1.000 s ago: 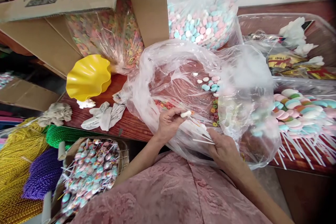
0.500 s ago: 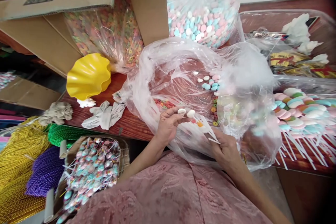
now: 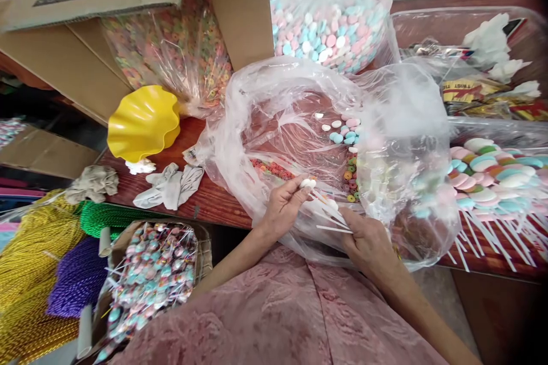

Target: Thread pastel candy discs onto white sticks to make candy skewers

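- Left hand (image 3: 283,206) is seen at the near edge of a clear plastic bag (image 3: 274,97), which is spread open on the wooden tabletop (image 3: 201,199).
- Its fingers (image 3: 299,191) are drawn together, thumb against fingertips. A white candy disc (image 3: 307,183) is pinched between them.
- The disc is held just above the bag's near edge, close to the stick tips. Whether it is seated on a stick cannot be told.
- Right hand (image 3: 367,241) is placed just to the right and lower. Its fingers are curled shut round a small bundle of white sticks (image 3: 330,222), which fan out toward the left hand.
- The two hands are near each other, apart.
- Inside the bag, loose pastel candies (image 3: 346,132) and coloured ring candies (image 3: 274,170) are scattered.
- A yellow wavy bowl (image 3: 143,122) is set left of the bag.
- Finished lollipops (image 3: 488,174) are laid in a row at right.
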`<state>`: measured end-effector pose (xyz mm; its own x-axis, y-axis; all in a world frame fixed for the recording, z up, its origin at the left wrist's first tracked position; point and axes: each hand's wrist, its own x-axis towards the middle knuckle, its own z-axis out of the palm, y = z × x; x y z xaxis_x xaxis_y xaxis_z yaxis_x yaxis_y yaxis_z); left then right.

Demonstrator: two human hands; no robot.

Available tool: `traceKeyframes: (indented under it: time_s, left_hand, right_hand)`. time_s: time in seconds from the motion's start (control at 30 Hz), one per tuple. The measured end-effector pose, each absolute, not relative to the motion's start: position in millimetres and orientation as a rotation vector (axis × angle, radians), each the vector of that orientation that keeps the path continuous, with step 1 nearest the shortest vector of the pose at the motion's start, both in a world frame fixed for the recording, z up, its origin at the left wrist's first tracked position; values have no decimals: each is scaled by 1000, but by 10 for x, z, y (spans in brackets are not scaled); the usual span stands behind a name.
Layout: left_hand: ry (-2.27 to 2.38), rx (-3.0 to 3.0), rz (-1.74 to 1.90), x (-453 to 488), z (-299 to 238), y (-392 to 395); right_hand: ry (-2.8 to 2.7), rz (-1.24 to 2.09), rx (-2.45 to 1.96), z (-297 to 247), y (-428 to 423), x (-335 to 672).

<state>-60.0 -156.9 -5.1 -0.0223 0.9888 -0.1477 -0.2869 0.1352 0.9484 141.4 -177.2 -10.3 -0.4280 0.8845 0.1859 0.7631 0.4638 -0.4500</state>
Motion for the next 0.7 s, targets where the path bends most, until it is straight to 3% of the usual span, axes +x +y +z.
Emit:
traceKeyframes:
  time_s: [0.23, 0.7]
  left_hand:
    - [878, 531, 1252, -548, -69, -1528]
    - [911, 492, 1338, -508, -60, -1553]
  right_hand:
    - [-2312, 445, -1371, -72, -1790, 1397]
    - [-2288, 510, -1392, -55, -1835, 1369]
